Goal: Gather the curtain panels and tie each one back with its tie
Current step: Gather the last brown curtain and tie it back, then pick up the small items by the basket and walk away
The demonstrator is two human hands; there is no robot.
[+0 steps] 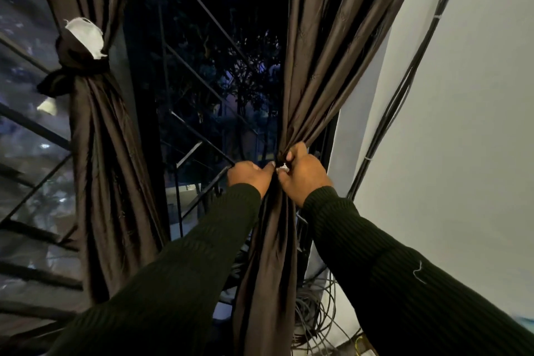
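- The tie on the right curtain panel point(323, 66) is almost wholly hidden: only a small whitish scrap point(282, 167) shows between the two hands, and whether it is knotted cannot be told.
- The fingertips of both hands are buried in the fabric, so the exact grip is hard to make out.
- The tops of both panels are cut off by the upper edge, and the lower end of the right panel runs out of view at the bottom.
- The glass behind is dark; only dim trees and the slanted window bars point(199, 150) can be made out.
- The right curtain panel is dark brown with a slight sheen, its folds drawn in to a narrow neck, hanging as a tight bundle below that.
- The left hand point(250, 176) is curled around the gathered neck from the left side, gripping it.
- The right hand point(303, 173) is curled against the same neck from the right, fingers closed on the fabric where the whitish scrap shows.
- Both arms wear dark ribbed sleeves point(375, 254).
- The left curtain panel point(98, 153), across the window bars from the right panel, is already bound by a dark tie point(78, 66) knotted at its waist, with a white frayed patch point(85, 35) above the knot.
- Right of the right panel, black cables point(404, 89) run along the white wall point(462, 124), with a tangle point(315, 312) coiled at its foot.
- No writing or labels are legible.
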